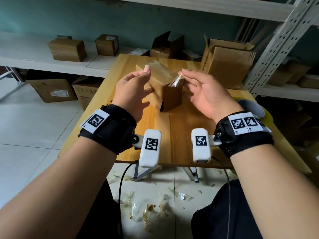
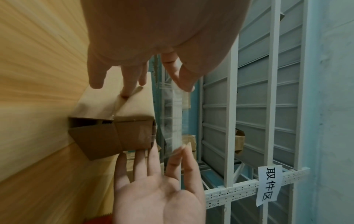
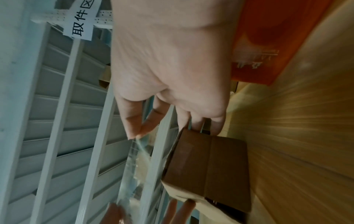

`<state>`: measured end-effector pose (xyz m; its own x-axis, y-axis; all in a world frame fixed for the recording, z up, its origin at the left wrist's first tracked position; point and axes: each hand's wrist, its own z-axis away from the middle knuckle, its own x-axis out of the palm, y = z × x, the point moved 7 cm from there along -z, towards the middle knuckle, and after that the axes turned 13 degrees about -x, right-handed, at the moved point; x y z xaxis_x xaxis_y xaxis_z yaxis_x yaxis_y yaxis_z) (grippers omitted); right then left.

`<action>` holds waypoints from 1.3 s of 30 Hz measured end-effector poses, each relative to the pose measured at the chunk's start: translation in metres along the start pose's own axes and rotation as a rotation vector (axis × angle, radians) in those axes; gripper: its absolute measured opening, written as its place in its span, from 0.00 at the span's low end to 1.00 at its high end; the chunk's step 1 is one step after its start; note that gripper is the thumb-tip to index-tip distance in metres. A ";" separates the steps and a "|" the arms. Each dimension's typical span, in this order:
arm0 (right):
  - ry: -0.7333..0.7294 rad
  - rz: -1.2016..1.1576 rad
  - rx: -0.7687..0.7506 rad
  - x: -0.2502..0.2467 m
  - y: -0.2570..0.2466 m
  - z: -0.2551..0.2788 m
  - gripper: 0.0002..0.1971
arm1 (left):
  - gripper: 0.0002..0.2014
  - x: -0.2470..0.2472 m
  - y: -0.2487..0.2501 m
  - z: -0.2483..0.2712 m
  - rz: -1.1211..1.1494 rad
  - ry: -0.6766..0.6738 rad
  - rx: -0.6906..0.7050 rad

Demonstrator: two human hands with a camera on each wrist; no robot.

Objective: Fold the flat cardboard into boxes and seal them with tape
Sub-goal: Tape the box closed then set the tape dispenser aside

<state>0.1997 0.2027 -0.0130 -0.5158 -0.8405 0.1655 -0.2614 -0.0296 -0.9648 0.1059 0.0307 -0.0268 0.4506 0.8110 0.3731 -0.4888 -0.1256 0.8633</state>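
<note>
A: Where is the box?

B: A small brown cardboard box (image 1: 172,97) sits on the wooden table (image 1: 181,135), between the two raised hands. Its near end faces the camera, and pale flaps show along its top.

A: And the tape?

B: A strip of clear tape (image 2: 175,121) is stretched in the air just above the box. The right hand (image 1: 207,95) pinches one end between thumb and forefinger, its other fingers spread out straight. The left hand (image 1: 133,90) holds the other end at its thumb tip, which is raised; its remaining fingers hang loosely spread beside the box.

A: Is the tape touching the box?

B: I cannot tell; in the left wrist view it runs close along the box's end.

A: What lies around?

B: Other cardboard boxes (image 1: 68,49) stand on a white shelf (image 1: 25,56) behind the table, and a larger open box (image 1: 227,66) sits at the table's far right corner. Scraps of tape (image 1: 151,209) litter the tiled floor below.
</note>
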 end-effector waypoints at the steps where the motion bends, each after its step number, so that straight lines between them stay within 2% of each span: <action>1: -0.018 -0.004 -0.007 0.001 0.000 0.002 0.01 | 0.10 -0.002 0.001 -0.001 0.000 0.007 -0.004; 4: -0.039 0.018 -0.002 0.002 -0.001 0.013 0.01 | 0.10 -0.004 0.003 -0.002 -0.005 -0.017 -0.009; 7: -0.009 0.023 0.012 0.003 -0.007 0.032 0.06 | 0.08 -0.002 0.004 0.001 -0.028 -0.031 -0.022; 10: 0.031 0.030 0.019 0.001 -0.013 0.049 0.09 | 0.16 -0.002 0.003 0.005 -0.086 -0.029 -0.040; 13: 0.051 0.034 0.031 0.000 -0.015 0.059 0.05 | 0.09 -0.003 0.002 0.012 -0.127 -0.049 -0.046; 17: 0.106 0.016 0.008 0.000 -0.013 0.062 0.03 | 0.07 -0.007 0.003 0.019 -0.152 -0.037 -0.025; 19: 0.149 0.055 -0.050 -0.003 -0.016 0.063 0.01 | 0.06 -0.009 0.003 0.023 -0.163 -0.009 0.015; 22: 0.188 0.096 -0.169 -0.004 -0.026 0.063 0.06 | 0.10 -0.008 0.009 0.033 -0.175 0.011 0.158; 29: 0.125 0.218 -0.408 0.006 -0.041 0.068 0.06 | 0.03 -0.014 0.016 0.047 -0.103 0.020 0.424; 33: 0.153 0.260 -0.464 0.000 -0.044 0.071 0.06 | 0.06 -0.012 0.014 0.051 -0.116 0.015 0.464; 39: 0.231 0.336 -0.576 -0.009 -0.055 0.078 0.10 | 0.12 -0.006 0.006 0.050 -0.091 -0.031 0.433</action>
<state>0.2824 0.1695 0.0225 -0.7877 -0.6156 -0.0212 -0.4153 0.5562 -0.7198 0.1380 -0.0036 -0.0067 0.5030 0.8130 0.2931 -0.0909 -0.2875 0.9535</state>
